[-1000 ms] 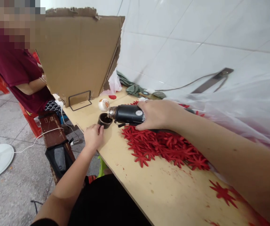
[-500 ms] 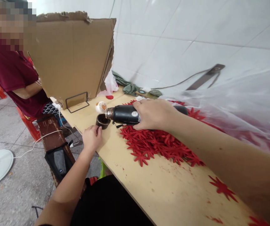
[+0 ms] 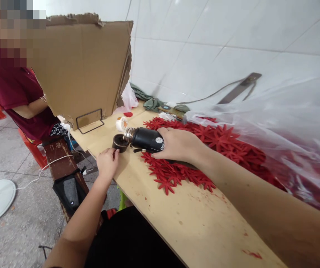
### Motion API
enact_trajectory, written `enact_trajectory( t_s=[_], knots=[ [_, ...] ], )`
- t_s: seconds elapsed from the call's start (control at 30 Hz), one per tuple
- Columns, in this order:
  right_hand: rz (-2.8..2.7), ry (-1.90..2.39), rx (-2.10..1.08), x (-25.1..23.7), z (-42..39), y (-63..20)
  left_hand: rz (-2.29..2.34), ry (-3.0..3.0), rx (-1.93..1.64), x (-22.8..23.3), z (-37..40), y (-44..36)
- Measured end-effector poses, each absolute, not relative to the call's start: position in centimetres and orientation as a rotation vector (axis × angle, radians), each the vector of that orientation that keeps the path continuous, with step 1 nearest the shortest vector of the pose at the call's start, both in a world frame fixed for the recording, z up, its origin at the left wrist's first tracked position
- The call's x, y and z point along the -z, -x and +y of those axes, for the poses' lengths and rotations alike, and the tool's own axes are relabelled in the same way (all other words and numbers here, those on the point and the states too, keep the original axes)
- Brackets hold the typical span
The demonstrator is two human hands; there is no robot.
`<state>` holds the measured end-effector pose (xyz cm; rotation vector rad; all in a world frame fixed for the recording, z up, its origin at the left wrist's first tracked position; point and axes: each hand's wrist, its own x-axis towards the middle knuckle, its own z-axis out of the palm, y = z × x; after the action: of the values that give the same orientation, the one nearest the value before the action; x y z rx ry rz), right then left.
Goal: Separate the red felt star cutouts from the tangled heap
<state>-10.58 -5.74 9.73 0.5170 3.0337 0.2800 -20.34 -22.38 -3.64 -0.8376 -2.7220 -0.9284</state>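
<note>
My right hand [image 3: 175, 145] is wrapped round a black thermos flask [image 3: 148, 139] with a round white logo. The flask lies over at a slant, its bare metal mouth at the rim of a small dark cup [image 3: 120, 143]. The cup stands upright on the table, dark inside; whether liquid is flowing cannot be made out. With thumb and fingers closed at the cup's near side, my left hand [image 3: 108, 162] steadies it. A pile of red star-shaped pieces [image 3: 176, 176] lies under and beside the flask. Behind the cup sits a white and orange roll [image 3: 121, 123].
A big cardboard sheet [image 3: 84, 70] stands on the table [image 3: 160, 216] at the left, by a wire stand [image 3: 90, 122]. Clear plastic sheeting [image 3: 288, 123] covers part of the red pile. Beyond the cardboard sits a person in a maroon shirt [image 3: 17, 89].
The flask's base end has dropped and swung nearer, so my right hand now hides it. My right forearm is lower. My left hand stays at the cup.
</note>
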Motion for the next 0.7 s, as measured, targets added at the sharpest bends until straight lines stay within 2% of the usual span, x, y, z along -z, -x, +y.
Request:
enact_trajectory(
  t_s=[0.23,0.5,0.7],
  knots=[
    [3.169,-0.66,0.012,-6.5,-5.8,9.6,-2.695,0.825,0.927,3.6,-22.3,20.3],
    [3.274,-0.68,0.306,-5.6,-6.3,9.6,-2.717,0.846,0.93,3.4,-22.2,20.5],
    [3.327,-0.87,0.707,-6.0,-6.8,10.3,-2.793,0.872,1.17,3.2,-22.6,21.2]
  ],
)
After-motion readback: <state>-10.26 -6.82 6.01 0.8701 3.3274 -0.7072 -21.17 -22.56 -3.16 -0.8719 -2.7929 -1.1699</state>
